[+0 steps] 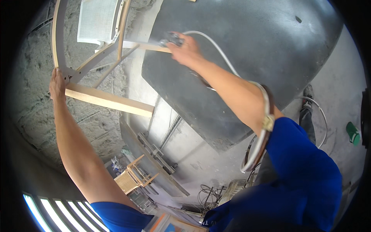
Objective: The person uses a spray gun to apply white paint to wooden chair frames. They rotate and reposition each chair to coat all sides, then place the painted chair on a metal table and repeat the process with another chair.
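Observation:
At the left, my left hand (58,83) is closed around a corner of a wooden chair frame (110,101), where a leg and rails meet. The chair is tilted, with pale bare-wood legs and a white woven panel (97,21) near the top. My right hand (188,52) grips a metal spray gun (170,39), its nozzle pointing left toward the chair. A faint mist hangs between the nozzle and a chair rail. From the gun, a pale hose (218,48) curves back and loops around my right upper arm.
A large dark grey board (239,54) lies beneath my right arm. Behind the chair is a rough, dusty grey surface (34,92). Lower down sit another wooden chair (133,176) and tangled black cables (210,197). A green container (352,133) lies at the far right.

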Tool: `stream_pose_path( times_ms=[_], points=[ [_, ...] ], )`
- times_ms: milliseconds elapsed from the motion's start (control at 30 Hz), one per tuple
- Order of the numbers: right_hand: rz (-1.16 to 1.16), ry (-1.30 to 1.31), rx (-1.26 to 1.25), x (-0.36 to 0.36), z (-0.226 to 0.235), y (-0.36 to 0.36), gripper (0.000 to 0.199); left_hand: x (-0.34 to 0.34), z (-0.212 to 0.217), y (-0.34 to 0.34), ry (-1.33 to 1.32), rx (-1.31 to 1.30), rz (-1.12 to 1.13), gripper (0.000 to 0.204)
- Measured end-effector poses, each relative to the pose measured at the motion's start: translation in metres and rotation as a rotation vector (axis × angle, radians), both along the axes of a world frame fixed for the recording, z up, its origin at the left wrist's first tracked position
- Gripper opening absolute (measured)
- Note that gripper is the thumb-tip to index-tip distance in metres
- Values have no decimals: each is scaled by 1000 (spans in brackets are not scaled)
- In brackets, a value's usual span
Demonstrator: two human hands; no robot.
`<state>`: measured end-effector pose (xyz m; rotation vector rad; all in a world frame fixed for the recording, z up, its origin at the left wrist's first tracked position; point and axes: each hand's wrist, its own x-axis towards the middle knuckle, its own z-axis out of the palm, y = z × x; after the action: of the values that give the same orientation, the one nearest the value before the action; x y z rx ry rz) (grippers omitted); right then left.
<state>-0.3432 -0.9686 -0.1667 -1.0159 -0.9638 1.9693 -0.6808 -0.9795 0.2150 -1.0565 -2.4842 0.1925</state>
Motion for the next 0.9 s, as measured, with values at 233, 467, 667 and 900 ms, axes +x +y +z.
stream_pose_path(
  times_ms=[233, 467, 667, 900],
  points=[
    [13, -355, 26, 133, -11, -37, 48, 8, -5, 7, -7, -18, 25, 59],
    [202, 227, 383, 145, 55, -15, 47, 25, 13, 12, -129, -45, 92, 59],
    [122, 126, 619, 139, 18, 0, 45, 49, 2, 2, -99, 18, 60, 59],
    [126, 48, 739, 49, -32, 42, 42, 50, 5, 11, -119, 30, 67, 58]
  ],
)
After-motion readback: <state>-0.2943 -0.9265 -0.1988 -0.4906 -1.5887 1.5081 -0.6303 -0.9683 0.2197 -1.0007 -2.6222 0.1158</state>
